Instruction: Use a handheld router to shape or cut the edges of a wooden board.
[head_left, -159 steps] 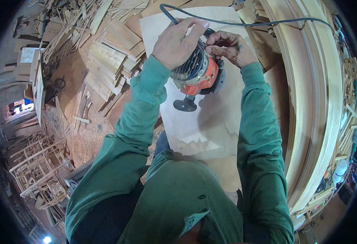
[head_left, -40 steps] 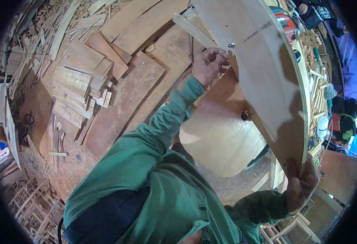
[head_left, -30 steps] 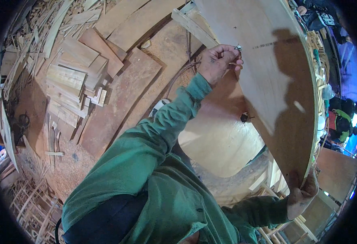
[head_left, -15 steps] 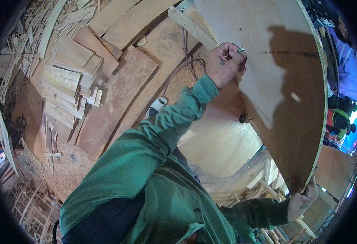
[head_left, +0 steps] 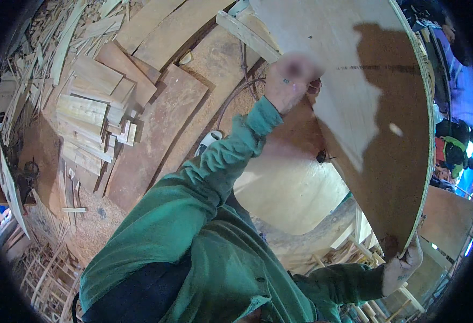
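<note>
A large plywood board (head_left: 349,107) with a pale, partly shadowed face takes up the upper right. At its left edge is my left hand (head_left: 290,86), closed, with fingers curled; a blurred patch covers the fingertips, and what they hold cannot be made out. A wooden batten (head_left: 247,35) meets the board's edge just beyond this hand. My right hand (head_left: 403,266) is wrapped round the board's narrow lower corner. Between the hands, a small dark piece (head_left: 321,156) sits by the board's left edge.
Stacked wood offcuts (head_left: 83,113) and a long brown board (head_left: 158,129) lie at left on a sawdust-covered floor. A cable (head_left: 228,105) runs near a white-ended tool (head_left: 211,138). Thin sticks (head_left: 40,280) pile up at lower left. People (head_left: 454,148) are at far right.
My left hand has shifted slightly left, and its fingertips, earlier seen pinching something small, are now blurred. My right hand stays on the board's corner.
</note>
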A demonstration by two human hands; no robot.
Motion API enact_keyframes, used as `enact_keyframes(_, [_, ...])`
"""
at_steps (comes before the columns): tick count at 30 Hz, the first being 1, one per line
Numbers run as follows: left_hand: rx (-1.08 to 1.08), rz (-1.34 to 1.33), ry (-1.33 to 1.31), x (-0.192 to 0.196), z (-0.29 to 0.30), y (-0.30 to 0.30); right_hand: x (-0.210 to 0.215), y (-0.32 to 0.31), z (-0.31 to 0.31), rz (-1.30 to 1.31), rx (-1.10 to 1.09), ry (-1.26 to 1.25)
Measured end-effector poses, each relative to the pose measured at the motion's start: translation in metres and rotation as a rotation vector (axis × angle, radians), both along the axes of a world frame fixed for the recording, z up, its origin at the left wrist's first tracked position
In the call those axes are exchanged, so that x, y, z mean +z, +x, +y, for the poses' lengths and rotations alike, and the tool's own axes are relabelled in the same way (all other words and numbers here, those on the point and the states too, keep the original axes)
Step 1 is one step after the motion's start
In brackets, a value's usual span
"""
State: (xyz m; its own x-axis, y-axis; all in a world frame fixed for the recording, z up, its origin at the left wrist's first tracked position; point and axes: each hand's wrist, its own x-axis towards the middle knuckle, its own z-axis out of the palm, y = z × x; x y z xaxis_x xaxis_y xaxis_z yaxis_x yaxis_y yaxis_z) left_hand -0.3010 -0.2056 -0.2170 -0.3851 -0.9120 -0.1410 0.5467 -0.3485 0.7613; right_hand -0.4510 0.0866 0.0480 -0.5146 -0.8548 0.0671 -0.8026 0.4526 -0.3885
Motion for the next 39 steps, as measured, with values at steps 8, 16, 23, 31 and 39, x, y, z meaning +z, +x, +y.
enact_keyframes(8, [0.010, 0.037, -0.045, -0.010, -0.001, -0.002, 0.000, -0.003, -0.001, 0.076, 0.100, 0.040])
enact_keyframes(16, [0.005, 0.098, 0.025, -0.010, 0.008, -0.009, 0.011, 0.012, -0.019, -0.051, -0.022, 0.111])
enact_keyframes(23, [-0.003, 0.091, 0.062, -0.005, 0.006, -0.007, 0.009, 0.016, -0.025, -0.063, 0.019, 0.074])
enact_keyframes(31, [-0.022, 0.132, 0.086, 0.002, 0.006, 0.000, 0.004, 0.022, -0.023, -0.110, -0.031, 0.007])
enact_keyframes(39, [-0.011, 0.040, -0.003, -0.004, 0.003, 0.003, 0.003, 0.016, -0.015, -0.062, 0.040, 0.090])
